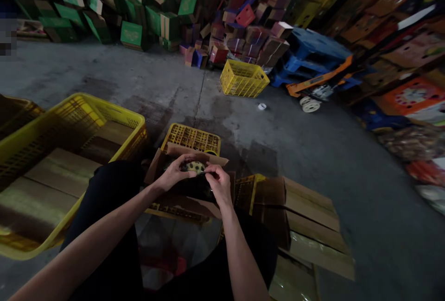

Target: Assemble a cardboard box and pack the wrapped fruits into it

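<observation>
While the left hand and right hand meet above an open cardboard box, a pale, dark-spotted object lies between them, over the box's mouth. Box rests on a low yellow crate, in front of the person's knees.

Left fingers: closed on the object, thumb along the near side, forefinger over the far side. Right fingers: thumb and forefinger drawn close together at the object's right end; cannot tell whether they pinch its edge, something thin on it, or merely touch it. Box interior is dark; contents not legible.

Step in hand, by my reading: close two-handed handling of the spotted object, left steadying, right doing the fine fingertip work. Judgement on the next move: it calls for a steady left grip and light, precise right fingertips, with wrists kept clear of the raised flaps.

Surroundings: large yellow crate at left with cardboard inside; stacked cardboard at right, beside the right knee.
</observation>
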`<state>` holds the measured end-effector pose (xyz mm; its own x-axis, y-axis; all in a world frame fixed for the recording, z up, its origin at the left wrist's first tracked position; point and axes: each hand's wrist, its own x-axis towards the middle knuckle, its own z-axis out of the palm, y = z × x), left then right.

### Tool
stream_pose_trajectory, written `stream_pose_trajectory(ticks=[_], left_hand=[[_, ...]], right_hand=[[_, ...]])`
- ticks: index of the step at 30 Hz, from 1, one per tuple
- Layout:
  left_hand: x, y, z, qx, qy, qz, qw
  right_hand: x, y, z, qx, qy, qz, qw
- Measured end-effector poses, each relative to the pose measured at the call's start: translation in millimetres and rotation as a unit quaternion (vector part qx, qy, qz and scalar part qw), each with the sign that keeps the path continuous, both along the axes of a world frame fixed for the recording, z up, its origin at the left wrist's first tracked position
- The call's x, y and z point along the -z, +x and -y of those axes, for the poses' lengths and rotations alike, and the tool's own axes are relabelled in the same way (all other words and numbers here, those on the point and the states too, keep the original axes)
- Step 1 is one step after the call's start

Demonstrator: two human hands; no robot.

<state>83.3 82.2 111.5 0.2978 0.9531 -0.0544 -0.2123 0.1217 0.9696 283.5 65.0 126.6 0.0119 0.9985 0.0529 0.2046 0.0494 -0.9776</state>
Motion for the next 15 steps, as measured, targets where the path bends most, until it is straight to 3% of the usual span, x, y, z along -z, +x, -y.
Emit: stream_pose_trajectory(ticks=[8,15], left_hand=[[2.7,-2.1,1.9,0.030,-0.049,-0.027,0.998],[0.6,-2.6,0.5,0.018,0.003,-0.050,0.999]], right_hand=[[-6.7,0.9,2.7,-0.020,0.027,0.021,0.999],[-6.5,1.0,0.4,0.008,-0.117,-0.079,0.990]])
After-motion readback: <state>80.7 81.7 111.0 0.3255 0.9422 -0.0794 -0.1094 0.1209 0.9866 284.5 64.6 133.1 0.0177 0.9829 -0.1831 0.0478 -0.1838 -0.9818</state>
